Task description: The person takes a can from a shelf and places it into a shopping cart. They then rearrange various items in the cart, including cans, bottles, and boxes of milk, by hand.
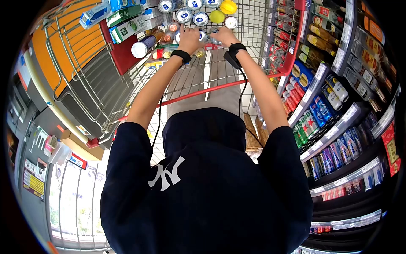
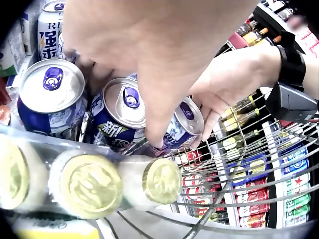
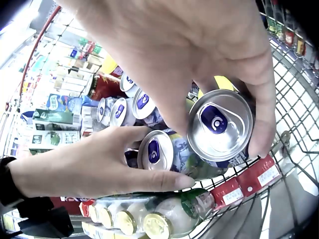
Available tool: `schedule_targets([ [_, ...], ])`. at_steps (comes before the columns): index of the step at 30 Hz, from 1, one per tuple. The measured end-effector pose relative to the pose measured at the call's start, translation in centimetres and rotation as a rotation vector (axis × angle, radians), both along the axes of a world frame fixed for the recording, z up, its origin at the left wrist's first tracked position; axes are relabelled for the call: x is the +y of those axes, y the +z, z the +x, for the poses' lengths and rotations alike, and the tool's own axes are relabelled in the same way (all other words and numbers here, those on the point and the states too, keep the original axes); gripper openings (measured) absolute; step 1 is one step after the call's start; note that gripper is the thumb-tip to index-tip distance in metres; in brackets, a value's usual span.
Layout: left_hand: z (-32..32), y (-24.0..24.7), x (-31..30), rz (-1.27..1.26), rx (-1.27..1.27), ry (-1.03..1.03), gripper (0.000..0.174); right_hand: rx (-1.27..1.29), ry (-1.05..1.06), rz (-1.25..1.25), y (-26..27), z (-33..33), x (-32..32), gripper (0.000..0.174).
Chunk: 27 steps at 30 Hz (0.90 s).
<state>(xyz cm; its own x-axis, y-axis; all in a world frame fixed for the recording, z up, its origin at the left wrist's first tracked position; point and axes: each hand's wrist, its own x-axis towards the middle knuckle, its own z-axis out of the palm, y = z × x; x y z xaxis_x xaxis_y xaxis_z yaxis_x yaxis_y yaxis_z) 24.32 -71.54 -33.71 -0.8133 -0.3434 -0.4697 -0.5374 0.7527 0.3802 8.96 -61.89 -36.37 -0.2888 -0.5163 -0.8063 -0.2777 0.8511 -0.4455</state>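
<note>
Inside the shopping cart (image 1: pixel 249 25), both hands are among upright drink cans with purple pull tabs. My left hand (image 1: pixel 190 40) curls its thumb and fingers round one blue-and-silver can (image 3: pixel 158 149). Beside it, my right hand (image 1: pixel 225 37) grips a similar can (image 3: pixel 219 127) from above, thumb on one side and fingers on the other. Another can (image 2: pixel 52 89) stands left of the left hand in the left wrist view. Close in front of the cans lies a plastic-wrapped row of bottles with gold caps (image 2: pixel 92 184).
Milk cartons (image 1: pixel 129 27) and a large white-capped container (image 1: pixel 141 48) crowd the cart's left side. Yellow-topped cans (image 1: pixel 228 7) stand at the far end. The cart's red handle bar (image 1: pixel 203 91) crosses before the body. Drink shelves (image 1: pixel 334 131) line the right.
</note>
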Motion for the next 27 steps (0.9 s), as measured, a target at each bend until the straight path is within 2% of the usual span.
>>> schedule_targets([
  [4,0.9,0.2,-0.1,-0.081,0.055,0.055,0.056,-0.049,0.049,-0.026,1.1,0.2,-0.6,0.053],
  [8,1.0,0.3,-1.1,0.001,0.092,0.067,0.052,-0.030,0.056,-0.055,0.3,0.1,-0.8,0.062],
  [10,0.4,0.8,-1.8,0.169,-0.024,0.069,0.062,-0.038,-0.035,-0.073,-0.6,0.2,-0.3,0.061],
  [11,0.3,1.1,-1.5,0.118,0.002,0.024,0.063,-0.056,-0.067,-0.097,-2.6,0.5,-0.1,0.062],
  [12,0.4,0.9,-1.1,0.112,0.003,0.024,0.063,-0.055,-0.066,-0.103,-2.0,0.2,-0.4,0.062],
  [14,0.7,0.1,-0.1,-0.038,0.104,-0.018,0.057,-0.109,-0.020,-0.025,-0.2,-0.2,-1.1,0.063],
  [15,0.4,0.1,-0.1,0.014,0.068,0.009,0.059,-0.012,0.063,0.017,0.2,0.0,-1.7,0.059],
  [18,0.1,-0.1,-0.5,-0.014,0.054,-0.076,0.058,-0.067,0.106,0.075,0.9,0.1,-1.4,0.056],
  [19,0.1,-0.1,-0.6,-0.018,0.074,-0.099,0.058,0.006,0.234,0.021,0.4,0.3,-1.6,0.061],
  [20,0.3,0.0,-0.7,-0.018,0.074,-0.097,0.058,0.007,0.236,0.020,0.1,0.2,-1.5,0.061],
  [22,0.6,0.0,-1.1,-0.009,0.140,-0.208,0.057,-0.120,0.217,0.086,1.1,-0.1,-1.7,0.061],
  [24,0.7,0.1,-0.9,0.000,0.151,-0.200,0.058,-0.155,0.211,0.102,1.9,-0.6,-2.0,0.065],
  [26,0.8,0.2,-0.9,0.000,0.116,-0.186,0.061,-0.283,0.117,0.174,2.4,-1.4,-2.4,0.071],
  [27,0.9,0.0,-0.9,0.028,0.104,-0.169,0.061,-0.230,0.138,0.145,2.2,-1.4,-2.1,0.065],
])
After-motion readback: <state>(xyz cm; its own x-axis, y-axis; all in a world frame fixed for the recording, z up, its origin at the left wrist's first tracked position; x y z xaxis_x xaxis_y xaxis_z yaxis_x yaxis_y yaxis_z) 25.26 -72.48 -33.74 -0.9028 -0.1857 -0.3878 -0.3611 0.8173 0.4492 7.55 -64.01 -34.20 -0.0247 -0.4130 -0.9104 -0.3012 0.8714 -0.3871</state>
